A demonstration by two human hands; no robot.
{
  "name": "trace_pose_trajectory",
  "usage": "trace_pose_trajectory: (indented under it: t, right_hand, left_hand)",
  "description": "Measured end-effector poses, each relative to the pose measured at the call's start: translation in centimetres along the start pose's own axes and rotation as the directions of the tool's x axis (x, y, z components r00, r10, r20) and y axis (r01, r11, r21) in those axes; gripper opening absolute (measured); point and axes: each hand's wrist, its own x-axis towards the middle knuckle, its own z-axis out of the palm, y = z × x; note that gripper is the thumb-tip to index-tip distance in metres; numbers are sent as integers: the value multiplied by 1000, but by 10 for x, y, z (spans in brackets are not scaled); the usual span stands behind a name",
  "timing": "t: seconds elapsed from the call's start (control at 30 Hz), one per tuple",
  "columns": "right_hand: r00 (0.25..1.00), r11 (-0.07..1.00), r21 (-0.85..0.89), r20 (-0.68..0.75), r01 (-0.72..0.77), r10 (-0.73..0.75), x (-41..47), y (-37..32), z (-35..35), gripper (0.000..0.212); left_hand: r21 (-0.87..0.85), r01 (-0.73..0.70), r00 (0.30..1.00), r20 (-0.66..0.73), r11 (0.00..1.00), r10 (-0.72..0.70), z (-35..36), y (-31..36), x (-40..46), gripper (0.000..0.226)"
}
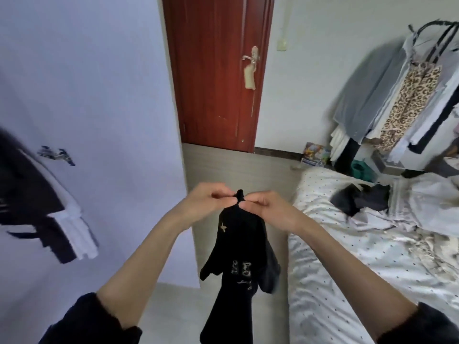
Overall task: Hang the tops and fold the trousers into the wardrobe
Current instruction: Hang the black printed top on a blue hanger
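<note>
A black top [238, 264] with small pale prints hangs straight down in front of me, over the floor beside the bed. My left hand [211, 201] and my right hand [264, 207] both pinch its bunched upper end, close together at centre frame. Another dark garment [360, 198] lies crumpled on the bed [347, 269]. A pale garment [432, 202] lies next to it. At the far left, a black and white garment [42, 209] hangs by the lilac wardrobe panel [99, 95].
A red-brown door [216, 70] stands shut straight ahead. A clothes rack [407, 95] with several hung garments fills the right corner behind the bed. A colourful box [316, 153] sits on the floor by the wall.
</note>
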Motion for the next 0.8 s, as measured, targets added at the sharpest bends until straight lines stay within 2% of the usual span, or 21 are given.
trace_pose_trajectory:
  t: [0.07, 0.17, 0.33, 0.4, 0.47, 0.53, 0.6, 0.63, 0.7, 0.77, 0.8]
  right_hand:
    - [997, 999, -17, 68, 29, -28, 25, -11, 22, 43]
    - [989, 998, 19, 130, 63, -65, 56, -26, 48, 41]
    - [945, 988, 122, 302, 95, -128, 108, -50, 93, 22]
    - [923, 982, 110, 338, 155, -183, 129, -57, 109, 16]
    - [906, 963, -11, 344, 269, -249, 154, -66, 130, 11]
    - [882, 894, -175, 322, 412, -344, 178, -73, 147, 11]
    - [860, 831, -260, 292, 492, -418, 201, -83, 164, 12]
    - [865, 820, -292, 272, 492, -422, 210, -85, 170, 13]
    - [863, 792, -346, 258, 503, -435, 232, -93, 180, 17]
    - [863, 780, -370, 247, 505, -441, 252, -100, 187, 21]
    - [866, 783, -371, 228, 499, -444, 258, -103, 188, 22]
  left_hand:
    - [10, 59, 987, -149, 998, -57, -29, -15, -16, 11]
    - [34, 108, 951, -294, 994, -94, -62, -30, -36, 16]
    - [-89, 165, 853, -487, 982, -187, -117, -50, -74, 14]
    - [-107, 213, 776, -585, 971, -235, -140, -58, -90, 14]
    - [-91, 252, 689, -683, 964, -244, -159, -64, -107, 13]
    - [-73, 280, 623, -745, 957, -239, -171, -65, -118, 13]
    - [-84, 291, 559, -794, 953, -240, -182, -64, -125, 16]
    - [-94, 292, 538, -806, 952, -245, -186, -63, -128, 18]
    - [-110, 312, 445, -861, 944, -248, -197, -63, -138, 18]
    - [-130, 349, 305, -921, 928, -243, -208, -66, -156, 14]
    - [-141, 365, 260, -934, 920, -246, -211, -68, -165, 13]
